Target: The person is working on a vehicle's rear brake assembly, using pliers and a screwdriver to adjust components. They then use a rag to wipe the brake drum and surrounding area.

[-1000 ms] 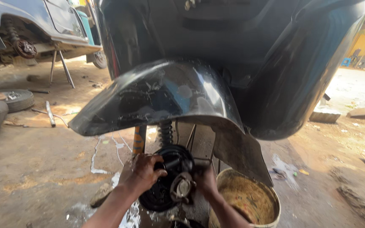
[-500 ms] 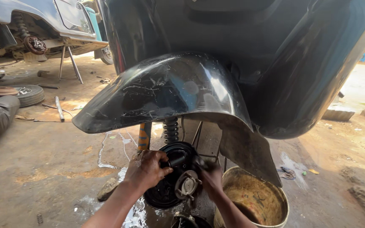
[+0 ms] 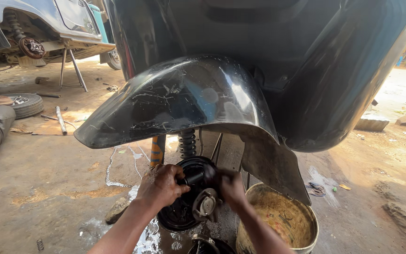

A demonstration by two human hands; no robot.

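Only the head view here, so we go with that. Both our hands are down under the scratched, glossy black curved metal mudguard (image 3: 184, 101), working on the round black brake backing plate (image 3: 186, 197) that sits low at the wheel end, just below the dark coil spring (image 3: 187, 142).

Our left hand (image 3: 163, 184) is curled over the plate's upper left edge, fingers wrapped round a short dark cylindrical part (image 3: 194, 178) sticking out of it. Our right hand (image 3: 231, 186) is closed against the plate's right side; what it pinches, we can't tell, since the fingers are tucked behind. The silvery hub stub (image 3: 206, 205) pokes out between the two wrists.

Compared with half a second ago and a second ago, the hands sit on pretty much the same spots of the plate, and the view has drifted in a little closer. So the grip looks settled, and the work on that plate seems mid-way, not wrapping up.

Just right of the plate stands the dirty cream plastic bucket (image 3: 301, 235), on wet concrete floor (image 3: 62, 197). A worn tyre (image 3: 27, 104) lies well off to the left.
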